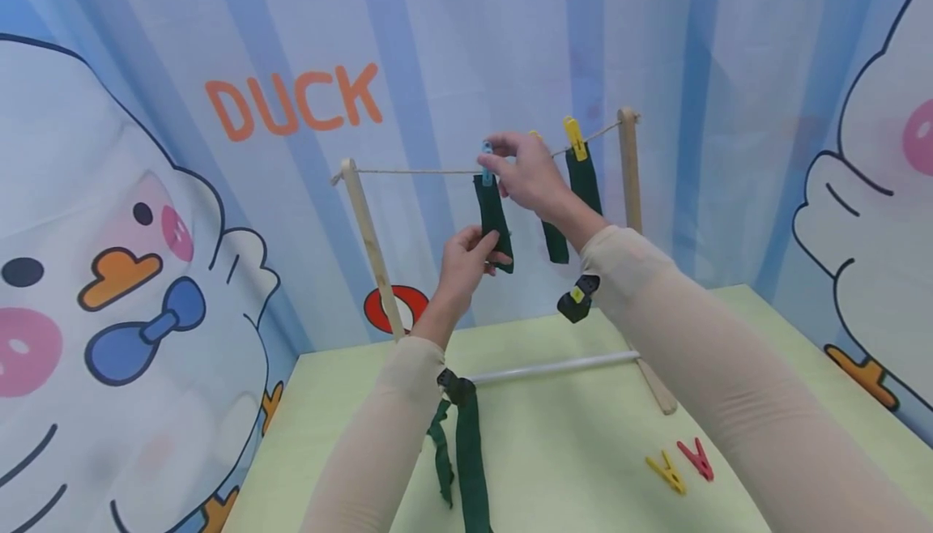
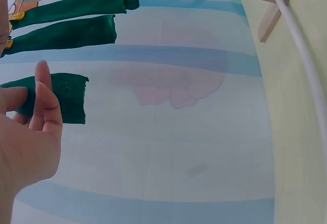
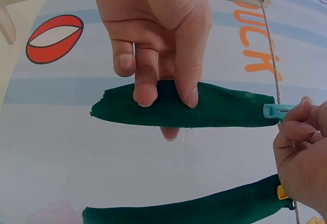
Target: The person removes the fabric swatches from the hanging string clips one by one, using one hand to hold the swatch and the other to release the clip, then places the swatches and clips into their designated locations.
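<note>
A green cloth strip (image 1: 492,213) hangs at the middle of a thin rope (image 1: 415,171), its top under a light blue clothespin (image 1: 487,177). My right hand (image 1: 538,175) pinches that clothespin at the rope, thumb against fingers. Lower on the same strip, my left hand (image 1: 465,264) holds the cloth between thumb and fingers; the right wrist view shows one fingertip poking out below its edge. Two more green strips, a right one (image 1: 585,181) and a nearer one (image 1: 555,243), hang to the right from yellow clothespins (image 1: 575,138). My right hand partly hides the nearer one.
Wooden posts (image 1: 628,168) hold the rope at both ends, with a white rod (image 1: 554,368) low between them. A yellow clothespin (image 1: 666,473) and a red clothespin (image 1: 696,460) lie on the pale green table (image 1: 583,452). More green cloth (image 1: 472,460) lies near my left forearm.
</note>
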